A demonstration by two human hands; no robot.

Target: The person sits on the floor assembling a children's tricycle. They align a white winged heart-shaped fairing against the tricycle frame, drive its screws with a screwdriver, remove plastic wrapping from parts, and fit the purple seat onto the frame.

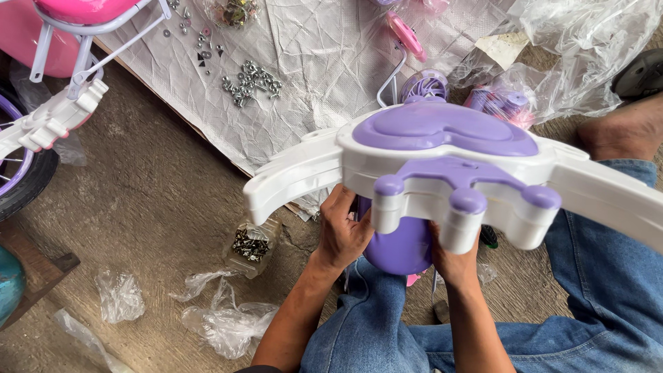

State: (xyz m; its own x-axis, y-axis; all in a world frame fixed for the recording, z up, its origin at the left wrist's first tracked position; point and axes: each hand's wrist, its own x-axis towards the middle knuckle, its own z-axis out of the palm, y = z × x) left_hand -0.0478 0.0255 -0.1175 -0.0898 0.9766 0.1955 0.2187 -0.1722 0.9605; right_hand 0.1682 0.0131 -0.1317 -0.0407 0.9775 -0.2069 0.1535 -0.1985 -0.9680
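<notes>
The left hand is curling its fingers around the underside of a white and purple plastic toy part, gripping it near the left of its purple base, and the right hand is clasping the same part from below on the other side, its fingers hidden behind the white plastic. Both hands are closed on the piece and holding it up above the person's lap, over the blue jeans.

The part is wide and wing-shaped: two long white arms are sweeping out to left and right, a glossy purple heart-like panel is sitting on top in the middle, and a purple three-pronged inset with rounded knobs is running down the front over chunky white blocks. A rounded purple body is hanging below it between the two hands.

Starting from the left, a pink and white children's bicycle with a black tyre is standing at the edge. Loose screws and nuts are lying on a grey woven sheet. A small clear bag of screws is resting on the concrete floor, with crumpled plastic wrappers nearby. At the right, clear plastic packaging is piled up.
</notes>
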